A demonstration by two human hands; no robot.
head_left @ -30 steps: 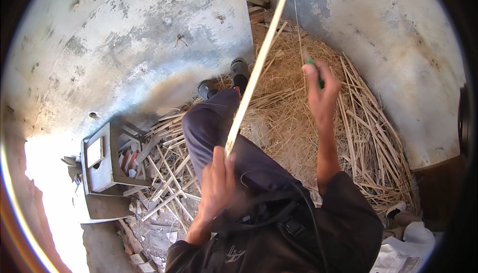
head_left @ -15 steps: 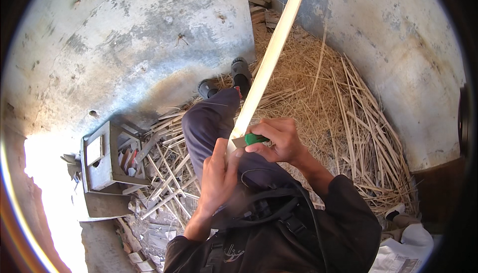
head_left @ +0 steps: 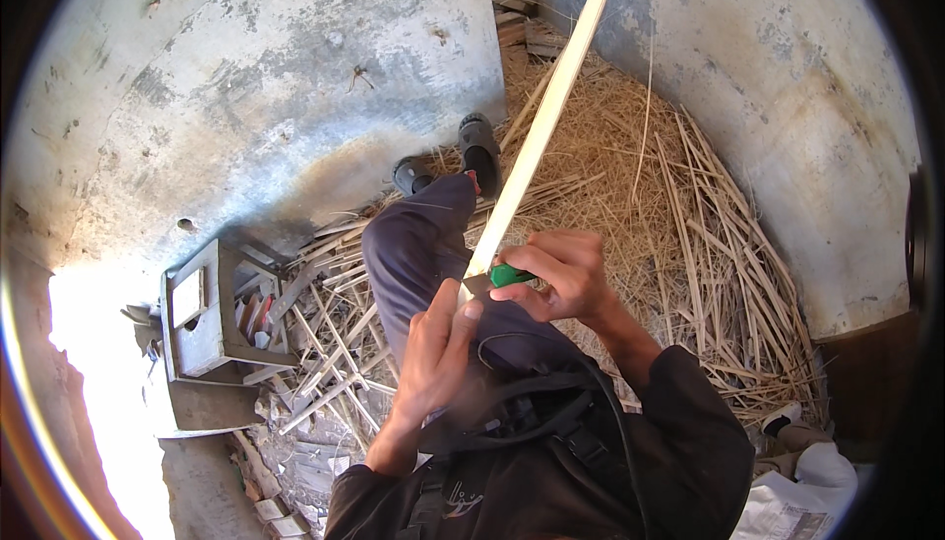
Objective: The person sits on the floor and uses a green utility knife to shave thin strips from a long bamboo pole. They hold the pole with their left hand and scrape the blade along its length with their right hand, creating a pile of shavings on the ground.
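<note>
A long, pale, flat wooden strip [head_left: 539,133] slants from my lap up toward the top edge of the view. Its near end is pinched between the thumb and fingers of my left hand [head_left: 430,353]. In my right hand [head_left: 563,276] is a knife [head_left: 510,275] with a green handle, the fingers closed round it. The short, dark blade lies across the strip just beyond my left fingertips and touches it. Exactly how the blade's edge meets the wood is too small to make out.
Dry shavings [head_left: 591,171] cover the floor ahead, with a pile of thin split sticks [head_left: 728,284] along the right wall. Left of my bent leg [head_left: 423,235] stands a small wooden box frame [head_left: 221,318] holding odds and ends. White sacking [head_left: 802,491] lies at lower right.
The strip has shifted slightly to the right. Both hands have moved a little to the right with it, the knife still against the wood near its held end.
</note>
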